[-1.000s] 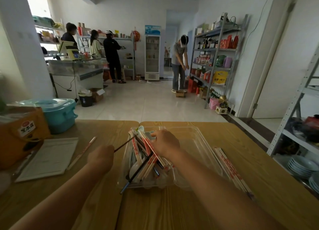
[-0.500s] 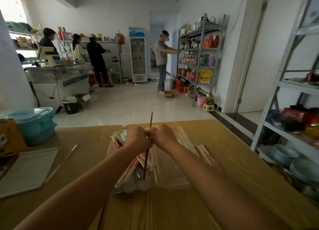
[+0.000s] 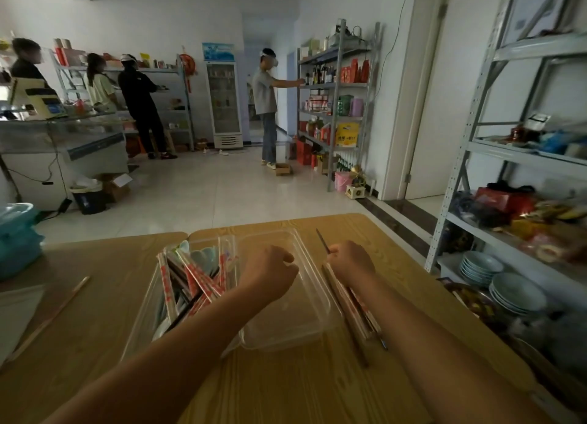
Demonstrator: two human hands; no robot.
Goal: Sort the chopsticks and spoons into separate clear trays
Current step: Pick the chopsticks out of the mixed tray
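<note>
On the table (image 3: 301,392), near edge: right hand (image 3: 349,260) pinches one dark chopstick (image 3: 322,241), tip up, above the pile (image 3: 352,309) of chopsticks lying on the wood just right of the right tray (image 3: 286,331). Left hand (image 3: 270,269) is a curled fist over that tray, nothing seen in it. Right tray looks empty. Left tray (image 3: 139,322) is full: wrapped chopsticks (image 3: 193,277) crossed over pale spoons (image 3: 203,255). One loose stick (image 3: 47,315) lies far left.

Judged early stage: some chopsticks are out but beside a tray, not in one, and no spoons are sorted.

Writing: red print on the wrappers is unreadable. The far yellow box (image 3: 347,134) and fridge (image 3: 224,105) header are too small to read.
</note>
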